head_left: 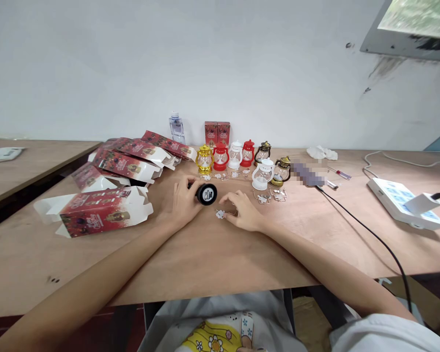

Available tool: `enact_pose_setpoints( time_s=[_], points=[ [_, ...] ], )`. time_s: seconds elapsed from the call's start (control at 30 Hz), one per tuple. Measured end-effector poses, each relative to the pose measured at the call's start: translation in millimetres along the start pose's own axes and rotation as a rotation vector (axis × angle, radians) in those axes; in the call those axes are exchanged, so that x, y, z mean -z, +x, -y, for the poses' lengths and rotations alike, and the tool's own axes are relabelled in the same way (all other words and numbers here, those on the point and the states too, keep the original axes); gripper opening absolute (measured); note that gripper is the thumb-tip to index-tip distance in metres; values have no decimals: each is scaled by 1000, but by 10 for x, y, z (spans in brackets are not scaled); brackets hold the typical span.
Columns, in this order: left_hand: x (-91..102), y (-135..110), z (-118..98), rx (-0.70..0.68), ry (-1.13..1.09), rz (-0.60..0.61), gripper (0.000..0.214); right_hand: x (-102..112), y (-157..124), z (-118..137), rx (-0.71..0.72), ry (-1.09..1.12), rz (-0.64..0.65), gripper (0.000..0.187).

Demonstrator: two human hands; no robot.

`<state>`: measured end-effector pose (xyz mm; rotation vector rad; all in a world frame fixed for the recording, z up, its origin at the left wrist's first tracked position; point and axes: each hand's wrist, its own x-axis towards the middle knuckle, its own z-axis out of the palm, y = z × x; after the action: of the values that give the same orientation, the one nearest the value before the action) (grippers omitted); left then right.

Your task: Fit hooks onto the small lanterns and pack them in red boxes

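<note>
My left hand (185,199) is wrapped round a small black lantern (207,194), which lies on its side with its round base turned towards me. A pale label or opening shows in the middle of that base. To its right, my right hand (244,210) pinches a small piece of bent wire with a whitish tag (220,213), low over the table. Beyond both hands stand several little lanterns: a gold one (205,160), a red one (220,157), a white one (263,174) and a bronze one (280,171) among them. Similar wire pieces (263,197) lie before them.
Red printed cartons (99,210) with open white flaps are heaped on the left. A water bottle (176,128) and two small red boxes (217,133) stand by the wall. On the right are a power strip (407,203), a black cable (370,230), crumpled tissue (321,153) and a screwdriver (340,172).
</note>
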<state>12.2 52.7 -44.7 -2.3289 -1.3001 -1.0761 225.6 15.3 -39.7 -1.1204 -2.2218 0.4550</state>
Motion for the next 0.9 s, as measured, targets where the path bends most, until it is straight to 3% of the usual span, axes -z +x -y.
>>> enact_pose_setpoints(
  time_s=[0.1, 0.53, 0.9],
  points=[
    [3, 1, 4, 15, -9, 6, 27, 15, -14, -5, 52, -142, 56, 22],
    [-20, -13, -46, -25, -42, 11, 28, -61, -9, -9, 113, -257, 116, 26],
    [-36, -26, -36, -28, -29, 26, 29, -98, 7, -65, 166, -275, 30, 25]
  ],
)
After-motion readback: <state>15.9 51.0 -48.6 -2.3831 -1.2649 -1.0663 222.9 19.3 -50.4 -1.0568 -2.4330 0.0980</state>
